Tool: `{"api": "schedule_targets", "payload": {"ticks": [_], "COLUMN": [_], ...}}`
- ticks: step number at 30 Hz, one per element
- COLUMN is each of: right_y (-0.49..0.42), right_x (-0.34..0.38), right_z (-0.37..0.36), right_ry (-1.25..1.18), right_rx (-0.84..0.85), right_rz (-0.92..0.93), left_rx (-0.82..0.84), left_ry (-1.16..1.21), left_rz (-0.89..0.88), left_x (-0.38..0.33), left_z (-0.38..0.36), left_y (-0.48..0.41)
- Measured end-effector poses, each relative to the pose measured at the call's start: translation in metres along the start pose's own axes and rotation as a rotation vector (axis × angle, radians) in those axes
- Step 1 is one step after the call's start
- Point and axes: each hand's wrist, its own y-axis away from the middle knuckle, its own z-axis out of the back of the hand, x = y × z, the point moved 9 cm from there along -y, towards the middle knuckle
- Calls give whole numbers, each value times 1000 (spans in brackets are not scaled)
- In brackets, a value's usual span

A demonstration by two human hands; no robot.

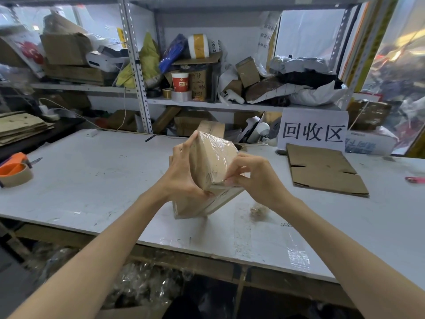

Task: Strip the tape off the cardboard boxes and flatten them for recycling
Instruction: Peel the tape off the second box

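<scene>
Far left of my left hand (pixel 181 171), an orange plastic tape dispenser (pixel 13 170) sits on the white surface (pixel 96 180). Well right of my right hand (pixel 255 178) lies a small pink object (pixel 415 180). Beyond both hands stand a white paper sign with black characters (pixel 312 132) and a grey metal shelf rack (pixel 138 72) holding a red-and-white paper cup (pixel 179 82) and a silver tape roll (pixel 181 96).

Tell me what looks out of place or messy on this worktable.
A crumpled wad of stripped tape lies loose on the table just right of the box. Clear tape strips are stuck flat to the tabletop near its front edge. Nothing looks spilled or broken.
</scene>
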Motion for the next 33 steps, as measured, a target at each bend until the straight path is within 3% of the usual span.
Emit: {"api": "schedule_targets", "payload": {"ticks": [5, 11, 15, 17, 27, 30, 33], "right_y": [2, 11, 6, 5, 4, 9, 10], "right_x": [0, 0, -15, -24, -31, -31, -14], "right_z": [-4, 16, 13, 12, 19, 17, 21], "right_ry": [107, 139, 229, 161, 183, 174, 131], "right_rx": [27, -185, -108, -46, -75, -37, -212], "right_rz": [18, 26, -52, -76, -53, -121, -103], "left_rx": [-50, -25, -32, -42, 22, -75, -124], "left_ry": [-30, -41, -32, -42, -106, -150, -281], "left_rz": [33, 68, 61, 56, 108, 136, 44], "left_x": [2, 3, 2, 3, 3, 4, -13], "left_z": [4, 0, -2, -2, -1, 16, 20], "left_y": [-3, -13, -14, -14, -22, -22, -22]}}
